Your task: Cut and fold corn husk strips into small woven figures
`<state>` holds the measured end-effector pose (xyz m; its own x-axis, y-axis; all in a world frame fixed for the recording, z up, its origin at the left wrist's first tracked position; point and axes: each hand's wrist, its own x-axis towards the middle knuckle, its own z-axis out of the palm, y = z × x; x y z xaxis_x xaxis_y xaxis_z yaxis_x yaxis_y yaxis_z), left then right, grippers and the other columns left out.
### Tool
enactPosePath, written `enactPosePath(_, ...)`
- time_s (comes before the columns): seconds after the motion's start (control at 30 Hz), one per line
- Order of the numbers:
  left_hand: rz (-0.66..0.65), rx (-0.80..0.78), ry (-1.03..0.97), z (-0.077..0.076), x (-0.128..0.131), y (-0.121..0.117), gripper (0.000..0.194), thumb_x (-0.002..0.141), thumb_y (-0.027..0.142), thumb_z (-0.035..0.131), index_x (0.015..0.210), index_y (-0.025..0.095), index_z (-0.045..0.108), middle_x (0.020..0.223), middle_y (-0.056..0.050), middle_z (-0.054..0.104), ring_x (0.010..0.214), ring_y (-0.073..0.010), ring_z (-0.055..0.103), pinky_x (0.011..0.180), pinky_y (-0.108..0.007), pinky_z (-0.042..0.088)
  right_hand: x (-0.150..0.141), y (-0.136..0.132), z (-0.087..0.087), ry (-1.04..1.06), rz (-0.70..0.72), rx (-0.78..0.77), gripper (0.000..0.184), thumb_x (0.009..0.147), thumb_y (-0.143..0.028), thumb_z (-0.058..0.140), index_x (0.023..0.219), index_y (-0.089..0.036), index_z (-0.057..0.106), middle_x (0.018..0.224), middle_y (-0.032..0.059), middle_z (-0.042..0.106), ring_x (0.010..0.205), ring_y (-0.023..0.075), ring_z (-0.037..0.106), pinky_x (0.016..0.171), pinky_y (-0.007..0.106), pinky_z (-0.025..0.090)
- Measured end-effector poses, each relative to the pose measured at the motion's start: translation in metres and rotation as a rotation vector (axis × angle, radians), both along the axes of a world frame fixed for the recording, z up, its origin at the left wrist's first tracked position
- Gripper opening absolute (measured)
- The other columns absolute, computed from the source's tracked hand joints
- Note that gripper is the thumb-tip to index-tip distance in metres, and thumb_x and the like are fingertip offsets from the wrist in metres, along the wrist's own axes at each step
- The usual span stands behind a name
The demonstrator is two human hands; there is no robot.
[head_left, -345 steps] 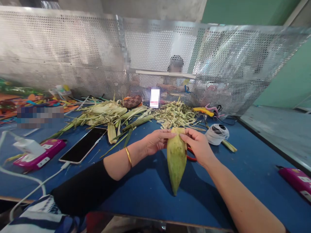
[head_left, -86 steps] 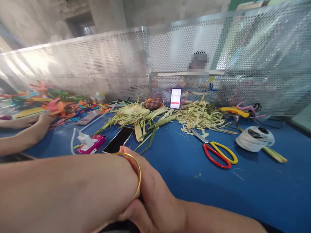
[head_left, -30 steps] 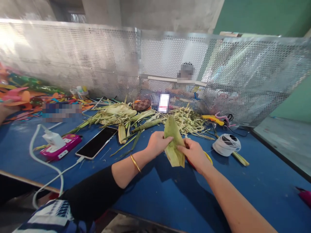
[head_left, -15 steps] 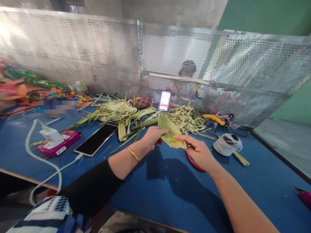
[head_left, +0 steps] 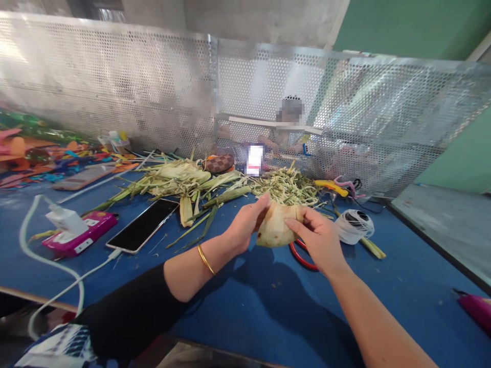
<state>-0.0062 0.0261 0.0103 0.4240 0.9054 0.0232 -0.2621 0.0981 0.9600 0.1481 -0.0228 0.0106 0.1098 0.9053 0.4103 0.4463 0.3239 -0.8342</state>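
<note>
Both my hands hold one pale, yellowish corn husk [head_left: 276, 229] above the blue table [head_left: 245, 301]. My left hand [head_left: 245, 222], with a gold bangle at the wrist, pinches the husk's left edge. On the right edge, the fingers of my right hand [head_left: 320, 239] are closed. The husk is curled so its rounded underside faces me. Red-handled scissors [head_left: 303, 255] lie on the table just under my right hand, partly hidden.
A heap of green husks [head_left: 180, 179] and shredded strips [head_left: 286, 186] lies behind my hands. A spool of white thread [head_left: 353, 225] sits to the right; a dark phone [head_left: 143, 225] and pink power bank [head_left: 80, 237] to the left. A perforated metal screen [head_left: 134, 97] closes the back.
The husk has turned in my hands from pointing up and left to curled with its pale underside showing. Both hands stayed on it and dropped slightly.
</note>
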Motion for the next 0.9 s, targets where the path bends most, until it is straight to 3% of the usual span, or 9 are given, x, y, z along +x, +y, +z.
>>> enactPosePath(0.1, -0.029, 0.068, 0.011, 0.007, -0.001, -0.008, 0.04, 0.059, 0.048, 0.077, 0.072, 0.011, 0.068, 0.066, -0.002, 0.061, 0.057, -0.0096, 0.05, 0.055, -0.022, 0.038, -0.002, 0.002, -0.001, 0.058, -0.023, -0.049, 0.023, 0.074, -0.041, 0.065, 0.079, -0.019, 0.063, 0.064, -0.0007, 0.058, 0.059, 0.0142, 0.049, 0.055, 0.025, 0.041)
enactPosePath(0.17, 0.023, 0.104, -0.004, 0.01, -0.002, -0.01, 0.033, 0.058, 0.038, 0.079, 0.074, 0.011, 0.068, 0.069, -0.001, 0.062, 0.059, -0.009, 0.05, 0.057, -0.021, 0.039, -0.003, 0.001, 0.001, 0.117, -0.007, -0.057, 0.025, 0.073, -0.043, 0.066, 0.077, -0.019, 0.062, 0.065, -0.0005, 0.058, 0.06, 0.0137, 0.049, 0.056, 0.025, 0.041)
enactPosePath(0.27, 0.123, 0.078, -0.07, 0.014, -0.005, -0.006, 0.022, 0.063, 0.03, 0.074, 0.074, 0.013, 0.066, 0.071, -0.001, 0.062, 0.062, -0.009, 0.051, 0.058, -0.021, 0.04, -0.006, 0.0, 0.003, 0.26, 0.168, -0.176, 0.031, 0.069, -0.048, 0.069, 0.073, -0.018, 0.061, 0.064, -0.0004, 0.058, 0.06, 0.0133, 0.05, 0.056, 0.026, 0.043)
enactPosePath(0.37, 0.116, -0.034, -0.087, 0.016, -0.01, 0.003, 0.014, 0.062, 0.023, 0.072, 0.071, 0.014, 0.064, 0.068, 0.001, 0.061, 0.059, -0.0086, 0.051, 0.058, -0.021, 0.04, -0.01, -0.001, -0.001, 0.359, 0.3, -0.33, 0.035, 0.066, -0.049, 0.073, 0.066, -0.018, 0.056, 0.057, -0.002, 0.055, 0.052, 0.0117, 0.049, 0.05, 0.025, 0.042)
enactPosePath(0.5, 0.036, -0.184, -0.065, 0.014, -0.014, 0.012, 0.014, 0.059, 0.02, 0.072, 0.07, 0.014, 0.065, 0.064, 0.0, 0.06, 0.056, -0.0098, 0.053, 0.055, -0.022, 0.041, -0.012, -0.001, -0.008, 0.396, 0.276, -0.361, 0.033, 0.066, -0.044, 0.075, 0.063, -0.019, 0.053, 0.052, -0.0046, 0.053, 0.046, 0.0094, 0.046, 0.045, 0.023, 0.039)
enactPosePath(0.67, 0.151, -0.105, 0.059, 0.011, -0.011, 0.012, 0.01, 0.057, 0.016, 0.072, 0.063, 0.013, 0.065, 0.059, 0.0, 0.06, 0.053, -0.0087, 0.05, 0.053, -0.022, 0.037, -0.008, -0.003, -0.004, 0.331, 0.309, -0.518, 0.04, 0.061, -0.049, 0.076, 0.057, -0.019, 0.05, 0.046, -0.0054, 0.052, 0.038, 0.0091, 0.045, 0.04, 0.023, 0.038)
enactPosePath(0.73, 0.139, -0.099, 0.109, 0.011, -0.01, 0.009, 0.009, 0.056, 0.016, 0.073, 0.062, 0.014, 0.066, 0.058, 0.001, 0.059, 0.051, -0.0084, 0.049, 0.052, -0.022, 0.037, -0.006, -0.003, 0.001, 0.314, 0.321, -0.569, 0.041, 0.061, -0.053, 0.075, 0.057, -0.018, 0.053, 0.045, -0.0046, 0.053, 0.038, 0.0094, 0.047, 0.041, 0.024, 0.041)
enactPosePath(0.9, -0.033, -0.08, 0.23, 0.01, -0.005, -0.001, 0.009, 0.054, 0.016, 0.073, 0.059, 0.014, 0.066, 0.055, 0.001, 0.06, 0.052, -0.0096, 0.051, 0.054, -0.022, 0.039, -0.009, 0.0, 0.005, 0.399, 0.161, -0.45, 0.041, 0.057, -0.049, 0.077, 0.079, -0.018, 0.062, 0.062, -0.0021, 0.061, 0.053, 0.0109, 0.053, 0.045, 0.022, 0.042)
